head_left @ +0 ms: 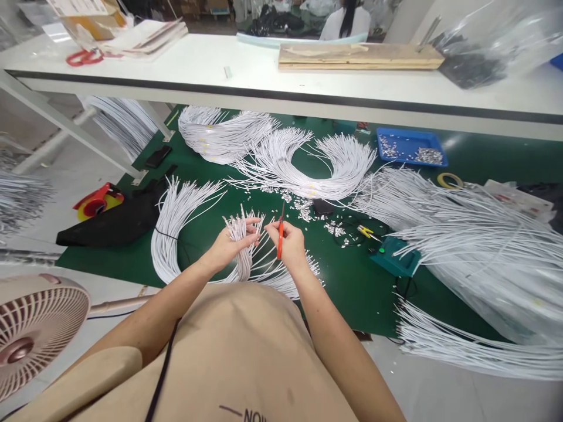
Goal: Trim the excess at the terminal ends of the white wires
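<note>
My left hand is closed round a bundle of thin white wires, whose cut ends fan upward above my fingers. My right hand grips an orange-handled cutter, blades pointing up and away, right beside the wire ends. The bundle's tail curves down over the green mat toward my lap. Small silvery cut bits lie scattered just beyond my hands.
More white wire bundles lie in arcs across the mat; a large heap fills the right. A blue tray of metal parts, yellow-handled pliers, a teal box, a tape dispenser and a fan surround me. A white shelf overhangs.
</note>
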The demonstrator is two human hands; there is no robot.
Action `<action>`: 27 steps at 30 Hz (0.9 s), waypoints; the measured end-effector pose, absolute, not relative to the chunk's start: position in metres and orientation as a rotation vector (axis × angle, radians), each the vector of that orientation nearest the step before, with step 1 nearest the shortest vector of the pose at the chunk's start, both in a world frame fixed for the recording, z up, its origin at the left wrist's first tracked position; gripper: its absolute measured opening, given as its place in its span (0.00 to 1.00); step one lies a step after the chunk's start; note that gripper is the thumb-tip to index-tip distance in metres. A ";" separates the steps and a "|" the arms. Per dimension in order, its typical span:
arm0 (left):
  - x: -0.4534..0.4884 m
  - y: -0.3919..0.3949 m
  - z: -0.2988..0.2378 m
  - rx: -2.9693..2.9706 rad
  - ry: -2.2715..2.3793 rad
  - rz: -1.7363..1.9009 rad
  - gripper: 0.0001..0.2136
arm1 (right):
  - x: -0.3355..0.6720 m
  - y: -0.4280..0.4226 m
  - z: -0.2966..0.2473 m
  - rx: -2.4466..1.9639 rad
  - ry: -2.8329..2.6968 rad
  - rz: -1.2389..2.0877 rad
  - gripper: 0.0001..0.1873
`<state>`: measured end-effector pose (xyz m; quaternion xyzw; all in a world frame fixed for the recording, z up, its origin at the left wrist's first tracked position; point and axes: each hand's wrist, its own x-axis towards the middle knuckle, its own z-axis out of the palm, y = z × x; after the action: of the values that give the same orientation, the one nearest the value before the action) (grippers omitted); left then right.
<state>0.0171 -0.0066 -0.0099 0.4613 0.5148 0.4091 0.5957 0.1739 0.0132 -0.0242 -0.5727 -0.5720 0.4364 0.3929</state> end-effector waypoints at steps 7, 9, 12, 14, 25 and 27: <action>0.014 -0.006 -0.012 1.043 1.182 0.980 0.22 | 0.189 0.001 -0.031 -1.651 -2.086 0.634 0.11; 0.015 -0.006 -0.012 1.047 1.181 0.971 0.22 | 0.189 0.000 -0.033 -1.628 -2.187 0.572 0.11; 0.015 -0.006 -0.011 1.058 1.172 0.956 0.22 | 0.189 0.000 -0.035 -1.614 -2.275 0.484 0.13; 0.014 -0.006 -0.011 1.060 1.173 0.954 0.22 | 0.190 0.002 -0.034 -1.624 -2.310 0.434 0.13; 0.013 -0.007 -0.010 1.039 1.182 0.966 0.25 | 0.191 0.002 -0.035 -1.609 -2.157 0.470 0.17; 0.012 -0.006 -0.012 1.014 1.183 0.966 0.25 | 0.189 0.004 -0.031 -1.590 -1.961 0.626 0.17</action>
<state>0.0121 -0.0063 -0.0116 0.4391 0.5121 0.4182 0.6084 0.1892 0.0045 -0.0305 -0.5893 -0.7264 0.2319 0.2670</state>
